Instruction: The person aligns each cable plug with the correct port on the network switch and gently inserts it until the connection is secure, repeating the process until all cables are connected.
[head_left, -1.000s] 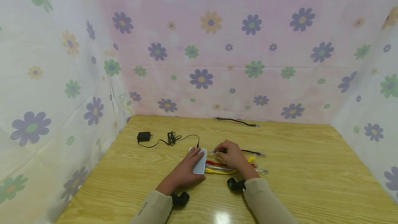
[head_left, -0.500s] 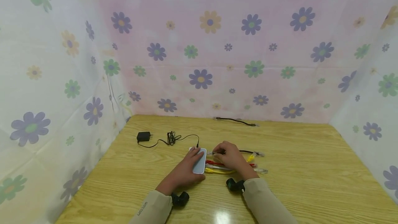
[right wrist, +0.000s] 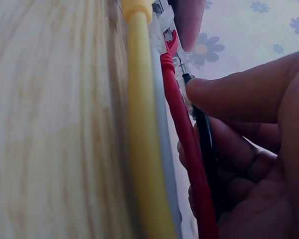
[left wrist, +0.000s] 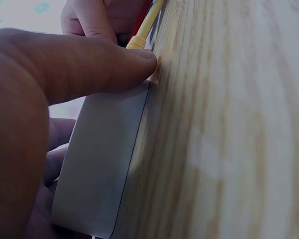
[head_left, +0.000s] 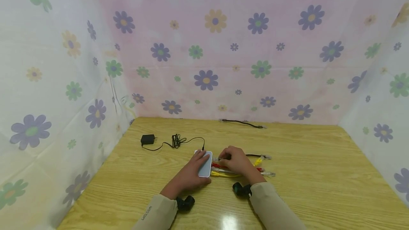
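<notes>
My left hand (head_left: 191, 173) grips a small white box with a grey top, a network switch (head_left: 205, 169). Its thumb (left wrist: 114, 67) lies along the near side wall and its other fingers reach over the top. My right hand (head_left: 238, 159) pinches a black network cable (right wrist: 205, 139) just behind its clear plug, close to the switch's right side. Whether the plug is inside a port is hidden. A red cable (right wrist: 182, 119), a white cable (right wrist: 162, 134) and a yellow cable (right wrist: 144, 99) run from that same side, side by side, under or beside my right hand.
A black power adapter (head_left: 148, 139) lies at the left, its bundled cord (head_left: 176, 141) leading to the switch's far edge. Another black network cable (head_left: 243, 122) lies along the table's back edge. Flowered cloth (head_left: 204, 45) hangs behind and at both sides of the wooden table (head_left: 306, 173).
My right hand has shifted slightly left and nearer to me, bringing the black cable's plug closer to the switch. My left hand keeps its hold on the switch.
</notes>
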Demonstrator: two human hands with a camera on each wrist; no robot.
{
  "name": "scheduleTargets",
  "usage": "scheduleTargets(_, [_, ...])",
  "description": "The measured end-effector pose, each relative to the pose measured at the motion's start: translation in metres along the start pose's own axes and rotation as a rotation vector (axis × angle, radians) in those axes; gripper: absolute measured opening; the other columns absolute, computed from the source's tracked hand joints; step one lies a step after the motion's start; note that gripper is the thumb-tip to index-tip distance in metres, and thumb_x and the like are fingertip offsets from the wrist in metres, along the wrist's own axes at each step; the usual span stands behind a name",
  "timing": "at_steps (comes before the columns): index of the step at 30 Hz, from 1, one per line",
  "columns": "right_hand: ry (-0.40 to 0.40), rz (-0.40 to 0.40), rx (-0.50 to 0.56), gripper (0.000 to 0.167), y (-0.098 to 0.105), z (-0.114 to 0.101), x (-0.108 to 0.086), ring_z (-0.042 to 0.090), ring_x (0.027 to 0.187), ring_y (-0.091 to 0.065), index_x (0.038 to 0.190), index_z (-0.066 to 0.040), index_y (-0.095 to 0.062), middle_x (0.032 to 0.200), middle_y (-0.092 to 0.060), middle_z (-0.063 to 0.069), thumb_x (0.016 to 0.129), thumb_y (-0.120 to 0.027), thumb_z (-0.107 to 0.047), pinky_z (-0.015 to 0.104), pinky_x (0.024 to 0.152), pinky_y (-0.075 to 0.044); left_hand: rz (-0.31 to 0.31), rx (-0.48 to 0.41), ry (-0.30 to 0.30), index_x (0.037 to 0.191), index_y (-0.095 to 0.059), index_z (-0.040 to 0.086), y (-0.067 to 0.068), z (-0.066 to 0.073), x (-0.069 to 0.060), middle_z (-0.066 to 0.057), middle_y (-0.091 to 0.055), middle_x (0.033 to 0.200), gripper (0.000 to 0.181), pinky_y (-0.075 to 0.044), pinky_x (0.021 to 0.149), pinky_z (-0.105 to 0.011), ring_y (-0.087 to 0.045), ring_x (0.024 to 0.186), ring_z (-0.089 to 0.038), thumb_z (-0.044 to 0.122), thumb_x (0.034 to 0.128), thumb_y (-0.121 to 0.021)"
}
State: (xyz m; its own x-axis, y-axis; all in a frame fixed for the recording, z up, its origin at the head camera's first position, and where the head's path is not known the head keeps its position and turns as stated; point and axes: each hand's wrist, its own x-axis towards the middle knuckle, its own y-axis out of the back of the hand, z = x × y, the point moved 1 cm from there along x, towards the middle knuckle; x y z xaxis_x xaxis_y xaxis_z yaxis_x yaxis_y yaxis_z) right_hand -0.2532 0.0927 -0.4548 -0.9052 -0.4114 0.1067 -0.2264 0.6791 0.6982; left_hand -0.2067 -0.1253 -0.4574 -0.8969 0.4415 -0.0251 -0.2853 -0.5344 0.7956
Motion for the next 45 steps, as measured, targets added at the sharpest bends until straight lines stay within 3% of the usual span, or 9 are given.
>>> scheduleTargets(29, [0.041,-0.026,-0.029,0.005,-0.0088,0.004,0.0011,0.01,0.083,-0.061,0.094,-0.019,-0.071,0.092,-0.064,-0.005,0.09,-0.068,-0.019,0.033,0.076,-0.051,0.012,0.003,-0.007,0.153,-0.032,0.018,-0.0028,-0.0027,-0.0001,-0.003,-0.019,0.163,0.084,-0.039,0.103,-0.052,-0.007,0.152,-0.029,0.037,0.0826,-0.072])
scheduleTargets(45, [0.074,-0.082,-0.054,0.018,-0.0022,0.0014,-0.0008,0.013,0.088,-0.063,0.106,-0.015,-0.073,0.095,-0.065,-0.002,0.092,-0.062,-0.009,0.034,0.078,-0.051,0.016,-0.006,-0.021,0.154,-0.031,0.017,-0.0029,-0.0018,-0.0014,-0.004,-0.019,0.163,0.083,-0.039,0.103,-0.051,-0.007,0.152,-0.029,0.036,0.084,-0.072])
